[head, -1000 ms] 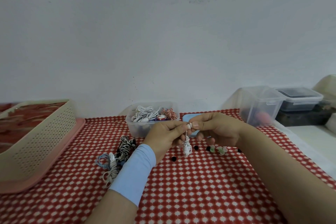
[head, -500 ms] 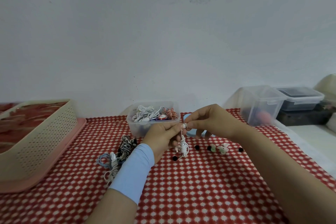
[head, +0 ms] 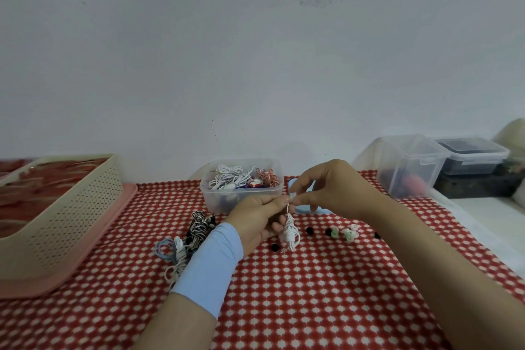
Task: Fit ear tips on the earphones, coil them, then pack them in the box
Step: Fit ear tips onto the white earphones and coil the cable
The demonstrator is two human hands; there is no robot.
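I see both hands meeting just in front of the clear plastic box (head: 227, 203), off its right front corner. The left hand (head: 255, 221), wearing a light-blue sleeve (head: 210, 261), has its fingers curled round the cord of the white earphones (head: 290, 231). Their coiled bundle hangs below the fingers, just above the tablecloth (head: 312, 307). The right hand (head: 332, 190) pinches the small white piece at the top of that cord between thumb and forefinger, its other fingers loosely bent. I cannot tell whether an ear tip is seated there; it is too small to make out.

The box holds coiled earphones, white and red-striped among them. Loose ear tips (head: 348, 233), black, green and white, lie scattered on the cloth to the right front of the box, under the right wrist. A heap of uncoiled earphones (head: 196, 229) lies in front of the box to the left, and a cream perforated basket (head: 71, 213) stands well left of it.
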